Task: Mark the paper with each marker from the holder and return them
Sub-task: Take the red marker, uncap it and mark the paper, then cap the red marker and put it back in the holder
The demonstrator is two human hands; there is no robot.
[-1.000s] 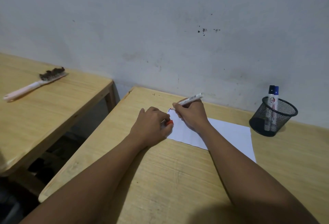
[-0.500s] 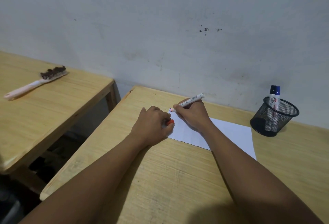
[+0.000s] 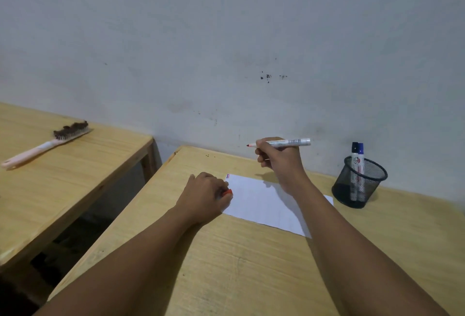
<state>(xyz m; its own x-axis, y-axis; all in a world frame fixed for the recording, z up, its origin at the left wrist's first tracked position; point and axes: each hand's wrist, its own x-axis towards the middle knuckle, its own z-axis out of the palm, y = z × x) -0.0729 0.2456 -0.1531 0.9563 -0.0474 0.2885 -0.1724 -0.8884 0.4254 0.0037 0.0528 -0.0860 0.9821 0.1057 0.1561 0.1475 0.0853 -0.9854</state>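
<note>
A white sheet of paper (image 3: 261, 202) lies on the wooden desk (image 3: 226, 265), with small blue and red marks at its far left corner. My right hand (image 3: 279, 162) is raised above the paper's far edge, gripping an uncapped white marker (image 3: 289, 142) with a red tip that points left. My left hand (image 3: 206, 197) rests as a fist on the paper's left edge, closed on the red cap (image 3: 227, 192). A black mesh holder (image 3: 358, 185) stands at the right by the wall, with a black-capped and a blue-capped marker (image 3: 358, 162) upright in it.
A grey wall runs close behind the desk. A second wooden table (image 3: 63, 177) stands to the left across a gap, with a pink-handled brush (image 3: 45, 144) on it.
My right hand has lifted the red marker off the paper's far left corner and moved up and right. The marks on the paper are now uncovered. My left hand has stayed put.
</note>
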